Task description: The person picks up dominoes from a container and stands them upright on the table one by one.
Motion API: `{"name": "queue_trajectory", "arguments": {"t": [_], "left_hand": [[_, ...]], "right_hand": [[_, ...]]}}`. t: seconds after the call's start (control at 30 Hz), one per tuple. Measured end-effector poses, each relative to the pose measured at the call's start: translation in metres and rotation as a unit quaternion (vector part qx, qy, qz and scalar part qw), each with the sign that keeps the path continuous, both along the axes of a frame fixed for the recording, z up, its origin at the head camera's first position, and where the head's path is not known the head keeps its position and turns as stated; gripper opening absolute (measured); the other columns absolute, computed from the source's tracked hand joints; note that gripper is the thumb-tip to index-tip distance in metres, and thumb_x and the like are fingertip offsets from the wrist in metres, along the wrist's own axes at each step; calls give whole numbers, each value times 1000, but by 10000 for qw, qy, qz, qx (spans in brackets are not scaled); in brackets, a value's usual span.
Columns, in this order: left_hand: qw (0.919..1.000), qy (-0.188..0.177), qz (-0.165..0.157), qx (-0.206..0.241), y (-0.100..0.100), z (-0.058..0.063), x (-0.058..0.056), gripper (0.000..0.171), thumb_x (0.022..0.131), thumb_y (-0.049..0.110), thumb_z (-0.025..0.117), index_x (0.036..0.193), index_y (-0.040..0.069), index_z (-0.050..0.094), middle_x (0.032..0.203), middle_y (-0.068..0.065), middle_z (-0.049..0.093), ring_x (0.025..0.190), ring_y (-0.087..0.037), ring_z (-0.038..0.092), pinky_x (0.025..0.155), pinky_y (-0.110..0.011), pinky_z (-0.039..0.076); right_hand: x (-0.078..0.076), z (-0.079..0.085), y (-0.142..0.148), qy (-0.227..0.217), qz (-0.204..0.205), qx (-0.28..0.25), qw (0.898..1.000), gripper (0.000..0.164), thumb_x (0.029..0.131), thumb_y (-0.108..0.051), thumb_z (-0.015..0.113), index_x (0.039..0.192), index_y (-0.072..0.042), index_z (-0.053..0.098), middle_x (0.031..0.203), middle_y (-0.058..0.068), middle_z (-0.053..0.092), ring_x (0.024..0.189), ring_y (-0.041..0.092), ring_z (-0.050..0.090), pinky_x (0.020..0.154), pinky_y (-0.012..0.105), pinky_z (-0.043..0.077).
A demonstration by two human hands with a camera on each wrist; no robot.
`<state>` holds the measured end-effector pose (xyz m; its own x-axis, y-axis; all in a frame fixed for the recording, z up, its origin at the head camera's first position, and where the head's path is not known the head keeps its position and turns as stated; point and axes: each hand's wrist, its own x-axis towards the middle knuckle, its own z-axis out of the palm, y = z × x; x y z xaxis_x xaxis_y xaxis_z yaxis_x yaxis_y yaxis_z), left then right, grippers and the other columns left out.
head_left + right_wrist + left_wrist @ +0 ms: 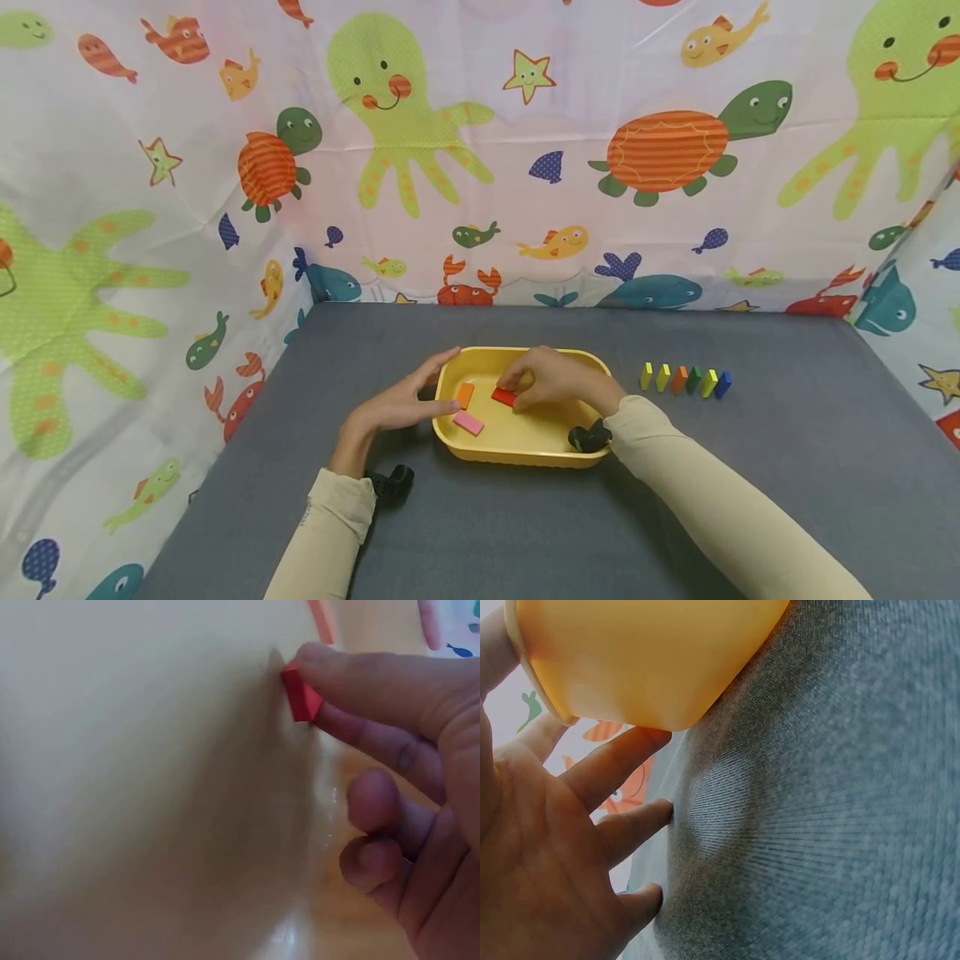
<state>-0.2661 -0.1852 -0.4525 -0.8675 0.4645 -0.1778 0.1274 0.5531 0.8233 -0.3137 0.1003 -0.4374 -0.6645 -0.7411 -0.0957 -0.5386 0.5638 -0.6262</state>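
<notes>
A yellow plastic tub [525, 457] stands on the grey table. My right hand [553, 379] reaches into it and pinches a small red block [503, 397] between thumb and fingers. The right wrist view shows the red block [302, 696] between thumb and index finger, the other fingers curled. My left hand [405, 402] is at the tub's left end, its thumb over the rim. In the left wrist view its fingers are spread and fairly straight, one fingertip right at the tub's outer wall [645, 660]. An orange block [466, 395] and a pink block [468, 423] lie inside near the left hand.
Right of the tub, several small blocks stand upright in a row, among them an orange block [679, 380], a green block [694, 380] and a blue block [723, 385]. A curtain [570, 50] printed with sea animals hangs behind the grey table [465, 533] and along its sides.
</notes>
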Motion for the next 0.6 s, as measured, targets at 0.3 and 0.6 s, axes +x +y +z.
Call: {"name": "queue_trajectory", "arguments": {"t": [0.3, 0.6], "left_hand": [[10000, 12, -27, -25, -1, -1, -1, 81, 87, 39, 69, 148, 51, 17, 156, 9, 27, 141, -27, 35, 110, -63, 30], [10000, -20, -12, -32, 0, -1, -1, 80, 87, 40, 69, 147, 53, 17, 156, 10, 26, 142, -27, 33, 110, -64, 29]], "right_hand": [[2, -3, -2, 95, -58, 4, 9999, 33, 80, -14, 79, 112, -17, 72, 103, -3, 73, 97, 14, 66, 92, 36, 53], [3, -4, -2, -10, -116, -121, 9999, 33, 80, -15, 78, 113, -17, 73, 110, -4, 73, 106, 15, 66, 96, 35, 52]]}}
